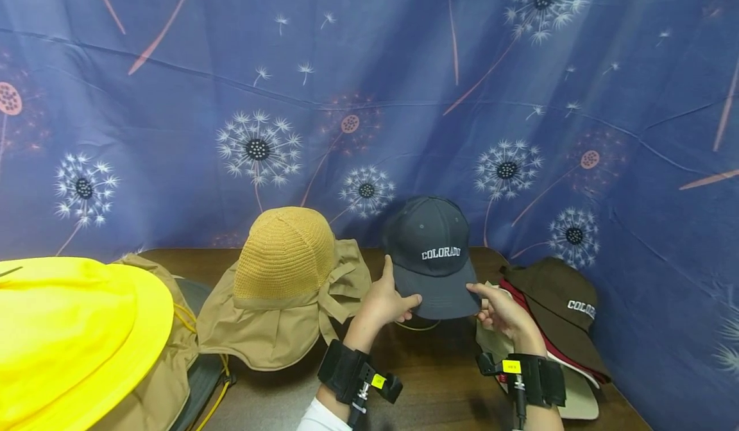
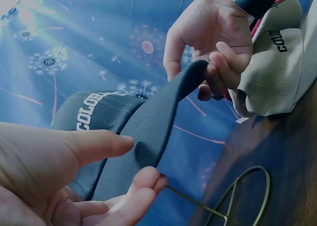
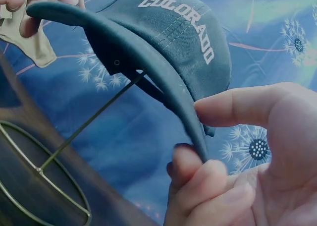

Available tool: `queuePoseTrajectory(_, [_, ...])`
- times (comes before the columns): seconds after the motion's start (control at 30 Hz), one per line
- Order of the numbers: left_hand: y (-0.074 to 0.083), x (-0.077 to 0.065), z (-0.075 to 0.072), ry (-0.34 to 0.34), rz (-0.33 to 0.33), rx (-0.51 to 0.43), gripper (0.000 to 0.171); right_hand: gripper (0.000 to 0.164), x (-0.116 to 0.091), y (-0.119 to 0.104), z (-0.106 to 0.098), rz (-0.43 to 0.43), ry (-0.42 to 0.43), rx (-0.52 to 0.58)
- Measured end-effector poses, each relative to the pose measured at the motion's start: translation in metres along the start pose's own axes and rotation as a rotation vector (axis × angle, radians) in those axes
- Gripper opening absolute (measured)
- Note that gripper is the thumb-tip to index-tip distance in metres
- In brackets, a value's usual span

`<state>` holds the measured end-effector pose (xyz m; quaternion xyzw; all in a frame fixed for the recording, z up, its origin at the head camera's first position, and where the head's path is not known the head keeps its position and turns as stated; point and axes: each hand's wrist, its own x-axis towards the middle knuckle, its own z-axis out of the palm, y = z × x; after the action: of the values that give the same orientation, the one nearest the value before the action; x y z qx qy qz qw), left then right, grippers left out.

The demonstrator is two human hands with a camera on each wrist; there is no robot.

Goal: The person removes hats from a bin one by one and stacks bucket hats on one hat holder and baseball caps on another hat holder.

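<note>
A dark blue-grey baseball cap [image 1: 435, 226] with white COLORADO lettering faces me at the middle right of the head view. Thumb above and fingers below, my left hand [image 1: 382, 299] holds the left edge of its brim [image 1: 441, 295]. The right edge is pinched between the thumb and curled fingers of my right hand [image 1: 507, 315]. Under the cap, in the right wrist view, a gold wire stand [image 3: 91, 121] rises from a round base into the crown. The left wrist view shows both hands at opposite ends of the brim.
Left of the cap is a tan sun hat [image 1: 283, 251] with a knitted crown and a bow. A bright yellow hat [image 1: 69, 335] lies over other hats at far left. Stacked caps, a brown cap [image 1: 548, 309] on top, sit at right on the wooden table [image 1: 427, 380]. Blue dandelion-print cloth [image 1: 369, 46] hangs behind.
</note>
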<state>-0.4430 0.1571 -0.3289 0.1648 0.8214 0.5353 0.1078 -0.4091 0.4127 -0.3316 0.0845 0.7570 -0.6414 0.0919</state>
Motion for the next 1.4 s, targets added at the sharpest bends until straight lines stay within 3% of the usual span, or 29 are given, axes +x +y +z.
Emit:
queuePoseTrajectory(0.23, [-0.002, 0.001, -0.004, -0.029, -0.051, -0.096, 0.107, 0.035, 0.003, 0.002, -0.003, 0.023, -0.043, -0.015])
queuePoseTrajectory(0.47, [-0.002, 0.0, -0.006, -0.039, -0.069, -0.072, 0.107, 0.035, 0.006, 0.005, -0.003, 0.034, -0.027, 0.019])
queuePoseTrajectory(0.8, [-0.01, 0.004, -0.002, -0.052, -0.09, -0.092, 0.107, 0.046, 0.012, 0.012, 0.0, 0.071, 0.026, -0.027])
queuePoseTrajectory(1.2, [-0.025, 0.01, 0.003, -0.074, -0.116, -0.177, 0.104, 0.042, 0.021, 0.025, 0.0, 0.072, -0.008, 0.005])
queuePoseTrajectory(1.4, [-0.033, 0.013, 0.005, -0.096, -0.128, -0.199, 0.104, 0.047, 0.026, 0.031, -0.001, 0.094, -0.001, 0.009])
